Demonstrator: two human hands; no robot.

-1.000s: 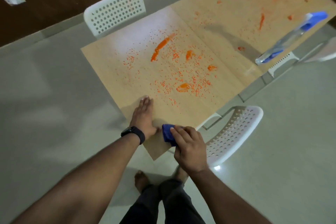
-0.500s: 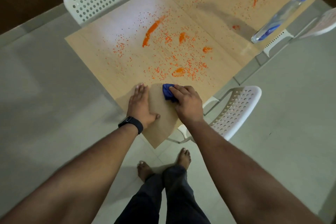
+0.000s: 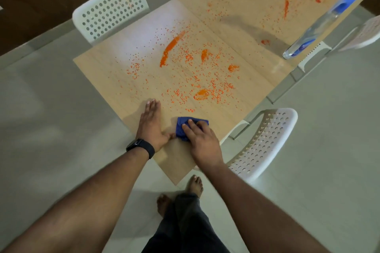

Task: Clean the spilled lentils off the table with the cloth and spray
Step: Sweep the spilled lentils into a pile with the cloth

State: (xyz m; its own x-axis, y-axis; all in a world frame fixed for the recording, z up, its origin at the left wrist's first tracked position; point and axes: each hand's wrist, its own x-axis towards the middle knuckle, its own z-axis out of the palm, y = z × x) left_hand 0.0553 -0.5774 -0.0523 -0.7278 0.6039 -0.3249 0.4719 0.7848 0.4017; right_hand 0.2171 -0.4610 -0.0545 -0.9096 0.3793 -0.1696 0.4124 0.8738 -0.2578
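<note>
Orange lentils [image 3: 197, 80] lie scattered and in small heaps over the light wooden table [image 3: 107, 68]. More are spread on the adjoining table section [image 3: 246, 6] farther back. My right hand [image 3: 203, 144] holds a bunched blue cloth [image 3: 181, 127] against the tabletop near the table's front corner, just short of the nearest lentils. My left hand [image 3: 151, 125] rests flat on the table beside the cloth, its thumb almost touching the fabric. A clear spray bottle [image 3: 320, 22] with a blue head stands at the far right table edge, out of reach of both hands.
A white perforated chair [image 3: 111, 10] stands at the table's far side. Another one [image 3: 265, 144] is tucked close to my right arm, and a third [image 3: 368, 31] sits by the bottle. My bare feet [image 3: 195, 185] stand on the pale tiled floor below the table corner.
My right hand pushed the cloth forward toward the lentils, then drew it back next to my left thumb. The left hand stayed flat on the table.
</note>
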